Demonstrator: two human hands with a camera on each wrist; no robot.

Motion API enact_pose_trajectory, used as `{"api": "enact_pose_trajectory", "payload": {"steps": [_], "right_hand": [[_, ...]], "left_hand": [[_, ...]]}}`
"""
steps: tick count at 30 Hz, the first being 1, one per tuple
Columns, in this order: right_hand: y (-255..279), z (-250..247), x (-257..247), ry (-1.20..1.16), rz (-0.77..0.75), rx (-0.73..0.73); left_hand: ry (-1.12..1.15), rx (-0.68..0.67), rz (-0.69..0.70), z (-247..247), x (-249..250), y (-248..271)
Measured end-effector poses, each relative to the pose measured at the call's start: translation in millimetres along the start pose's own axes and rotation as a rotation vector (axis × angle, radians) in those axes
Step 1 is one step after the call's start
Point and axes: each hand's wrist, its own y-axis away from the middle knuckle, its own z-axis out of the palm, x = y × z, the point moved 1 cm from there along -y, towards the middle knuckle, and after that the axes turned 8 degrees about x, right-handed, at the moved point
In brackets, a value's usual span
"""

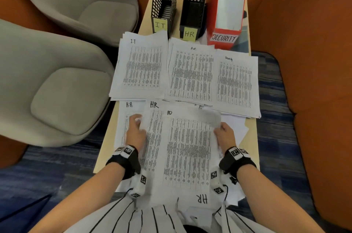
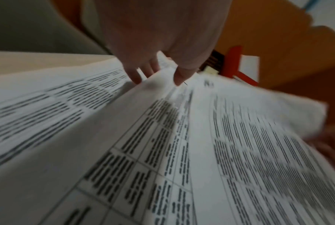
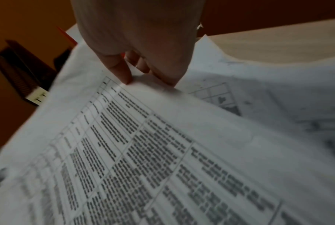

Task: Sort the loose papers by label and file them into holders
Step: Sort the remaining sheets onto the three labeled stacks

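Three sorted piles lie mid-table: IT pile [image 1: 142, 67], HR pile [image 1: 190, 72], Security pile [image 1: 235, 82]. Behind them stand the black IT holder [image 1: 163, 0], the black HR holder [image 1: 194, 4] and the red Security holder [image 1: 226, 7]. Loose sheets overlap near me. My right hand [image 1: 224, 133] [image 3: 143, 80] pinches the right edge of the top sheet [image 1: 188, 147] [image 3: 143, 137], whose far corner is lifted and blurred. My left hand [image 1: 136, 129] [image 2: 157, 76] pinches the raised edge of a sheet marked HR [image 1: 155, 118] [image 2: 143, 121].
Two grey chairs [image 1: 57, 89] stand close along the table's left side. An orange padded wall [image 1: 304, 61] runs along the right. Another sheet marked HR [image 1: 202, 198] lies upside down at the near edge, overhanging the narrow wooden table [image 1: 251, 129].
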Motion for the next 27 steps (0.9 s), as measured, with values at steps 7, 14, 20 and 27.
{"api": "enact_pose_trajectory", "payload": {"steps": [7, 14, 20, 27], "right_hand": [[7.8, 26.9, -42.3, -0.037, -0.106, -0.039], [20.8, 48.5, -58.6, 0.342, -0.500, 0.016], [47.5, 82.6, -69.9, 0.270, -0.193, -0.442], [44.5, 88.2, -74.0, 0.377, -0.301, -0.437]], "left_hand": [[-0.138, -0.104, 0.155, 23.7, 24.8, 2.2], [0.158, -0.277, -0.185, 26.4, 57.3, 3.2], [0.026, -0.611, -0.150, 44.7, 61.9, 8.9], [-0.053, -0.628, 0.044, 55.5, 58.8, 18.8]]}}
